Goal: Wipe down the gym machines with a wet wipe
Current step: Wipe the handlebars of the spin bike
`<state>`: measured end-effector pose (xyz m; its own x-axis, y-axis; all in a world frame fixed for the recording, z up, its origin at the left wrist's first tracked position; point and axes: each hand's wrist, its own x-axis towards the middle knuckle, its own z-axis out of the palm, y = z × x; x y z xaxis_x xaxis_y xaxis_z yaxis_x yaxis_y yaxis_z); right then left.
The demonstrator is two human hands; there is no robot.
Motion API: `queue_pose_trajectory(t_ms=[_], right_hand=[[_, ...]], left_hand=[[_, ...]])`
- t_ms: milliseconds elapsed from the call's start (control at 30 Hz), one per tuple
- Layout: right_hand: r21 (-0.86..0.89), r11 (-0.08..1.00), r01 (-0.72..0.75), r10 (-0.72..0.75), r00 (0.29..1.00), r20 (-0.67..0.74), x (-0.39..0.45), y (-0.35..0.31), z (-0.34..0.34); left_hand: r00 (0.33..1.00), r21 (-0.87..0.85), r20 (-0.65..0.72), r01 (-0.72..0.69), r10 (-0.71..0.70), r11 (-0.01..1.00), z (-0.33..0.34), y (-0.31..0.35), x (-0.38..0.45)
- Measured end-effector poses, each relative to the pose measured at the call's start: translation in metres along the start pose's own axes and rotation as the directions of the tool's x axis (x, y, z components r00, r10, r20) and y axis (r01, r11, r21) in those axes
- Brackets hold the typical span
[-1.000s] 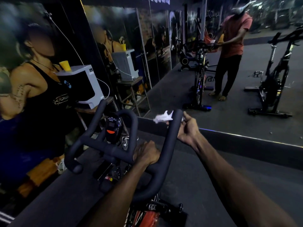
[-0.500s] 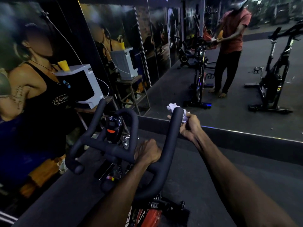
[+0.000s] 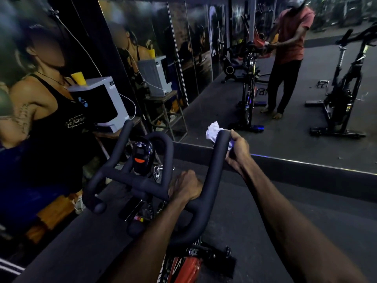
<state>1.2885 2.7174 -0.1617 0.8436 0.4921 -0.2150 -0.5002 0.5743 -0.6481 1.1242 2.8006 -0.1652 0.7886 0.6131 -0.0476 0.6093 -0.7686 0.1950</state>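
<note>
Right hand point(image 3: 237, 154) wraps wet wipe point(image 3: 213, 129) round tip of right handlebar horn point(image 3: 216, 160); left hand point(image 3: 185, 185) grips the bend, steadying. Wipe looks limp, light, probably slippery; best kept bunched against the bar.

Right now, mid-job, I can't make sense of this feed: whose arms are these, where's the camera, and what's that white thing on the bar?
The one camera sits on the worker's head, looking forward and down, so the two arms are the worker's own. They stand at an exercise bike; the black curved bars are its handlebar, with a small display console in the middle. The left hand grips the handlebar's bend to steady it. The right hand holds a crumpled white wet wipe wrapped round the tip of the right-side bar. Ahead is a wall mirror, so the figure in the red shirt at another bike looks like the worker's reflection.
</note>
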Motion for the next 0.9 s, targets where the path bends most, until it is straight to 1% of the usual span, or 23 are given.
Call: queue_pose_trajectory(t_ms=[33, 100, 167, 200, 267, 333, 367, 400, 467, 500, 533, 600, 633, 667, 700, 733, 767, 800, 900], right_hand=[[0.023, 0.999, -0.022, 0.022, 1.000, 0.000, -0.001, 0.007, -0.002], [0.025, 0.999, -0.045, 0.046, 0.998, -0.044, -0.007, 0.022, -0.012], [0.054, 0.998, -0.044, 0.047, 0.997, -0.055, -0.015, 0.027, -0.019], [0.093, 0.994, -0.051, 0.055, 0.998, -0.038, -0.015, 0.027, -0.021], [0.240, 0.965, -0.105, 0.107, 0.994, 0.004, -0.024, 0.017, -0.014], [0.249, 0.955, -0.159, 0.143, 0.987, 0.078, -0.025, 0.009, -0.006], [0.212, 0.963, -0.164, 0.150, 0.985, 0.083, -0.027, 0.008, -0.001], [0.124, 0.984, -0.129, 0.124, 0.991, 0.045, -0.030, 0.014, 0.000], [0.033, 0.997, -0.070, 0.070, 0.997, 0.021, -0.036, 0.032, -0.011], [-0.026, 0.999, -0.044, 0.045, 0.998, 0.037, -0.045, 0.042, -0.018], [-0.047, 0.999, -0.020, 0.023, 0.997, 0.068, -0.051, 0.053, -0.027], [0.032, 0.999, -0.020, 0.016, 0.994, 0.107, -0.047, 0.057, -0.040], [0.091, 0.994, -0.059, 0.052, 0.995, 0.088, -0.038, 0.053, -0.042], [0.115, 0.991, -0.067, 0.064, 0.997, 0.032, -0.029, 0.046, -0.041], [0.101, 0.991, -0.091, 0.086, 0.995, 0.054, -0.018, 0.037, -0.038], [0.050, 0.994, -0.100, 0.096, 0.992, 0.076, -0.012, 0.029, -0.032], [-0.041, 0.997, -0.070, 0.073, 0.995, 0.072, -0.013, 0.024, -0.024], [-0.080, 0.996, -0.051, 0.058, 0.995, 0.084, -0.018, 0.024, -0.019], [-0.207, 0.977, 0.046, -0.035, 0.998, 0.058, -0.037, 0.050, -0.023]], left_hand=[[1.000, 0.001, 0.000, 0.001, -0.001, 1.000, 0.000, 0.000, 0.000], [1.000, 0.006, -0.003, -0.001, 0.001, 1.000, 0.000, 0.000, 0.001], [1.000, 0.012, -0.003, -0.001, 0.001, 1.000, 0.001, 0.000, 0.001], [1.000, 0.011, -0.004, 0.003, -0.003, 1.000, 0.000, 0.000, 0.001], [1.000, 0.006, 0.001, 0.001, -0.001, 1.000, 0.000, 0.000, 0.001], [1.000, 0.009, 0.006, -0.004, 0.004, 1.000, -0.001, 0.000, 0.001], [1.000, 0.011, 0.009, -0.005, 0.005, 1.000, -0.001, -0.001, 0.001], [1.000, 0.010, 0.013, -0.006, 0.005, 1.000, -0.001, -0.001, 0.000], [1.000, 0.004, 0.019, -0.009, 0.009, 1.000, -0.001, -0.001, 0.001], [1.000, 0.000, 0.023, -0.008, 0.008, 1.000, -0.001, -0.001, 0.001], [1.000, -0.005, 0.027, -0.005, 0.005, 1.000, -0.001, -0.001, 0.001], [1.000, -0.015, 0.030, -0.001, 0.001, 1.000, -0.003, 0.000, 0.000], [1.000, -0.017, 0.031, 0.000, 0.001, 1.000, -0.003, 0.001, 0.000], [0.999, -0.015, 0.032, -0.001, 0.002, 1.000, -0.004, 0.001, -0.001], [1.000, -0.010, 0.030, -0.003, 0.004, 1.000, -0.004, 0.001, -0.002], [1.000, -0.003, 0.024, -0.005, 0.005, 1.000, -0.004, 0.001, -0.002], [1.000, 0.006, 0.018, -0.008, 0.008, 1.000, -0.004, 0.001, -0.002], [1.000, 0.015, 0.014, -0.012, 0.011, 1.000, -0.004, 0.001, -0.002], [1.000, 0.023, 0.009, -0.019, 0.019, 1.000, -0.002, 0.000, 0.000]])
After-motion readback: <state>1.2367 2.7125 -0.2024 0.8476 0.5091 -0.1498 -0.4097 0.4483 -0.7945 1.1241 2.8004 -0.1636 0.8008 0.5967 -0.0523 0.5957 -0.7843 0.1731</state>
